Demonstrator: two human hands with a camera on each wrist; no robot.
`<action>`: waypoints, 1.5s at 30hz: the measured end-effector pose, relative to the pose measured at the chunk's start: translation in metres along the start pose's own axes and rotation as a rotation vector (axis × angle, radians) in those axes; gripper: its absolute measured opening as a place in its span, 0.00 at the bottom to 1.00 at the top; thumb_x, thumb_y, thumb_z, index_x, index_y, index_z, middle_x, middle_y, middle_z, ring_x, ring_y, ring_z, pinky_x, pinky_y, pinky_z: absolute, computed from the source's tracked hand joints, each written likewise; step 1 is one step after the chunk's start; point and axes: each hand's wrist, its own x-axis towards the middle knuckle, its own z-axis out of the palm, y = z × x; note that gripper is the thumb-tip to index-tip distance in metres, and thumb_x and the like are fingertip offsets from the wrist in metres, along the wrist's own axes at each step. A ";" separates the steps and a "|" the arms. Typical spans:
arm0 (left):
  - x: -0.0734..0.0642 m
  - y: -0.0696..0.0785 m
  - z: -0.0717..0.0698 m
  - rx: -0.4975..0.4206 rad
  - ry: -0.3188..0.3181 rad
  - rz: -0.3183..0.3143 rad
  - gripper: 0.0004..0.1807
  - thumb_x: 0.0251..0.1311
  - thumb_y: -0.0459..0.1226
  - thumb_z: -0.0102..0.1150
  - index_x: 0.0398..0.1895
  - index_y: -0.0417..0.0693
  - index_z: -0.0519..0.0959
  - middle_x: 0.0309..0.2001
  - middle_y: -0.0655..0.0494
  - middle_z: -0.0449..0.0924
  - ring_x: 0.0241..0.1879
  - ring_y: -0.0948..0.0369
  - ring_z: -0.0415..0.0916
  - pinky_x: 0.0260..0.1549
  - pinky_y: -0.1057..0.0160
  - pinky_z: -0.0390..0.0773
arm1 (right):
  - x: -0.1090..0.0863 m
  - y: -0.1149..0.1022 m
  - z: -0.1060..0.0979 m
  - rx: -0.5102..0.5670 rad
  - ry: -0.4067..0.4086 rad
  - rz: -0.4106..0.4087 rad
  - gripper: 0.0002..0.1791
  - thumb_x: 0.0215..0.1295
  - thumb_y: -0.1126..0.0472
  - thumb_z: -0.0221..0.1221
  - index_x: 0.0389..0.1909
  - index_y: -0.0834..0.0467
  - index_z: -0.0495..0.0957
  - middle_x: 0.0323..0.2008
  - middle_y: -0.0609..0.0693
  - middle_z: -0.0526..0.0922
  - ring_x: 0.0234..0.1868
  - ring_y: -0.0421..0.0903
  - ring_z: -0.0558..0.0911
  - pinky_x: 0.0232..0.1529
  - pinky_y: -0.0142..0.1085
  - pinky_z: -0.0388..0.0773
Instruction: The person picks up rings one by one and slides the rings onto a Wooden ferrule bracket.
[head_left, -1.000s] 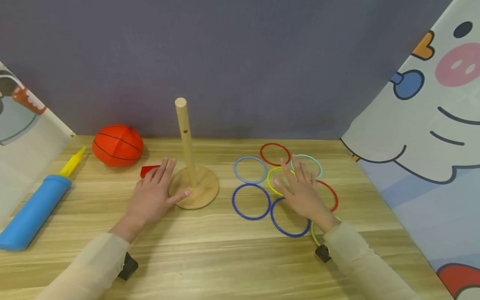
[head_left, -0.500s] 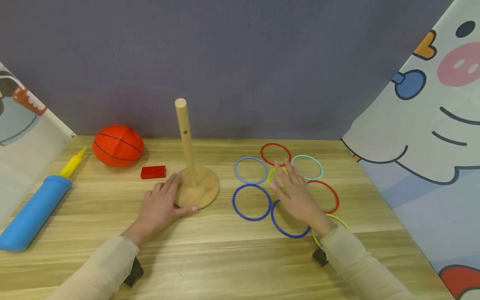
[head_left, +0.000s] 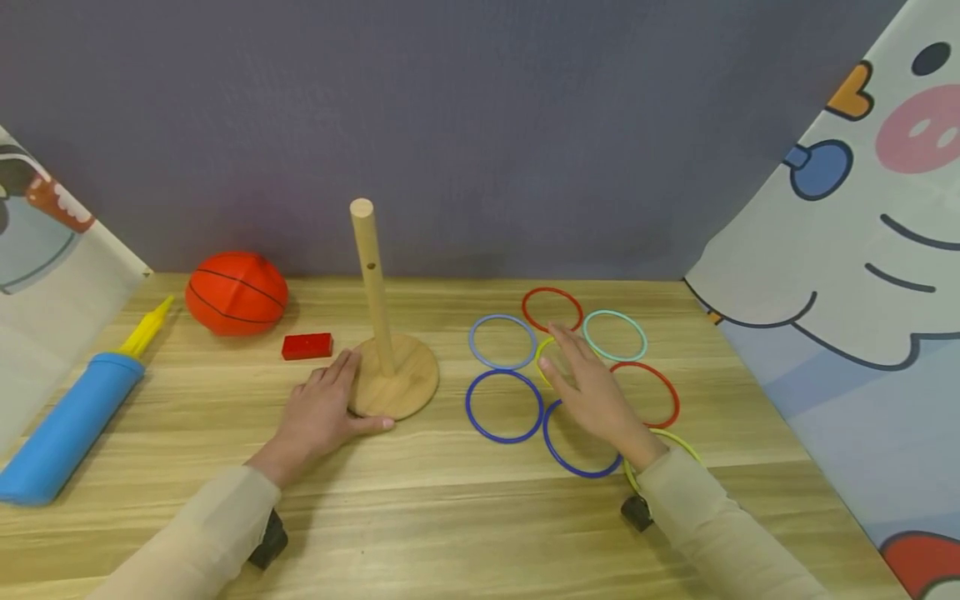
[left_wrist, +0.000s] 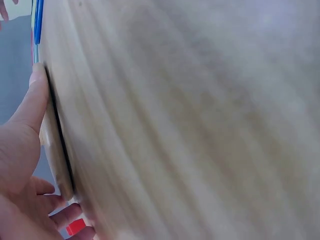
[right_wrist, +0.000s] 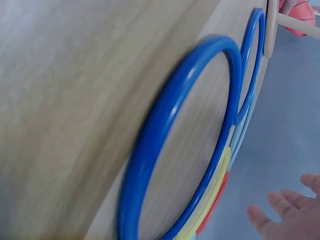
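A wooden peg stand (head_left: 411,379) with a round base and an upright pole stands left of centre. My left hand (head_left: 318,414) grips the left side of that base, thumb along its front edge and fingers at the rear-left edge. In the left wrist view, the thumb (left_wrist: 34,97) lies against the rim of the disc. Over a group of coloured rings hovers my right hand (head_left: 596,400), holding nothing, its fingers extended. Below it are a yellow ring (head_left: 541,371) and a dark blue ring (head_left: 550,442), both partly hidden. Another blue ring (right_wrist: 150,135) lies flat in the right wrist view.
A red block (head_left: 307,346) lies just behind my left hand. Farther left are a red basketball (head_left: 237,293) and a blue pump (head_left: 71,429) with a yellow nozzle. A grey partition (head_left: 450,133) closes off the table's back, with printed panels at both sides.
My left hand has moved right and slightly nearer, onto the stand's base, uncovering the red block. My right hand has shifted a little left and lower over the rings.
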 end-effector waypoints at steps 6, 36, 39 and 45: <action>0.005 0.000 -0.008 -0.083 -0.050 -0.018 0.66 0.47 0.61 0.76 0.76 0.28 0.54 0.74 0.28 0.56 0.65 0.31 0.62 0.55 0.29 0.67 | 0.002 0.002 0.001 0.100 -0.003 0.003 0.34 0.79 0.46 0.52 0.80 0.49 0.56 0.74 0.56 0.64 0.69 0.60 0.71 0.62 0.59 0.72; 0.008 0.008 -0.017 -0.104 -0.145 -0.095 0.65 0.47 0.58 0.78 0.76 0.26 0.53 0.74 0.27 0.55 0.69 0.30 0.58 0.62 0.31 0.64 | 0.032 -0.002 0.018 -0.003 -0.185 0.066 0.13 0.63 0.55 0.71 0.42 0.61 0.87 0.31 0.48 0.87 0.33 0.44 0.84 0.36 0.38 0.81; 0.008 0.008 -0.017 -0.098 -0.149 -0.092 0.66 0.47 0.58 0.78 0.76 0.26 0.53 0.74 0.27 0.54 0.70 0.30 0.57 0.63 0.31 0.64 | 0.034 -0.002 0.019 -0.038 -0.200 0.076 0.13 0.64 0.55 0.70 0.42 0.60 0.87 0.31 0.47 0.87 0.32 0.43 0.84 0.35 0.38 0.81; 0.007 0.008 -0.017 -0.088 -0.161 -0.099 0.66 0.49 0.59 0.76 0.77 0.26 0.51 0.75 0.27 0.52 0.71 0.30 0.55 0.63 0.31 0.63 | 0.036 -0.004 0.019 -0.078 -0.223 0.091 0.12 0.64 0.54 0.70 0.41 0.59 0.87 0.28 0.45 0.84 0.30 0.41 0.80 0.33 0.36 0.78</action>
